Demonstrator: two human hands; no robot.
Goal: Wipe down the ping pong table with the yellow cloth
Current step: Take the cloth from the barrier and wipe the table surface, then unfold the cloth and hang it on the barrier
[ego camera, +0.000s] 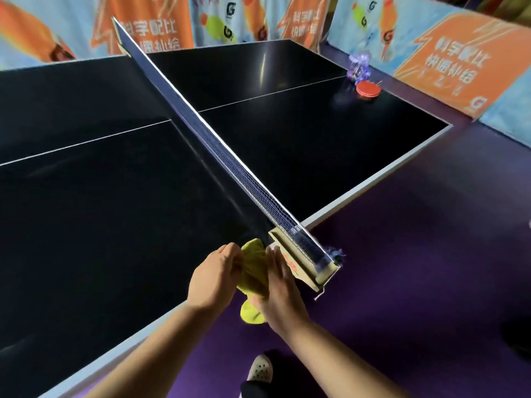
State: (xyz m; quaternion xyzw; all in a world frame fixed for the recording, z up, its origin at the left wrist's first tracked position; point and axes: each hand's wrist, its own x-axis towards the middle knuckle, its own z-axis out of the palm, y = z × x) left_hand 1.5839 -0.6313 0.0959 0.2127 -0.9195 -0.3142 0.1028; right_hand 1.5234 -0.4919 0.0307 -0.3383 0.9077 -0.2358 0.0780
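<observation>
The black ping pong table fills the view, with its net running from the far left to the near side edge. A crumpled yellow cloth is held between both hands at the table's near edge, just left of the net clamp. My left hand grips the cloth's left side with curled fingers. My right hand holds the right side, fingers fairly straight along it and thumb under the cloth. A corner of the cloth hangs down below the hands, over the floor.
Two red paddles and a clear plastic bag lie at the table's far right edge. Orange and blue banner barriers ring the court. Purple floor lies to the right. My shoe shows below.
</observation>
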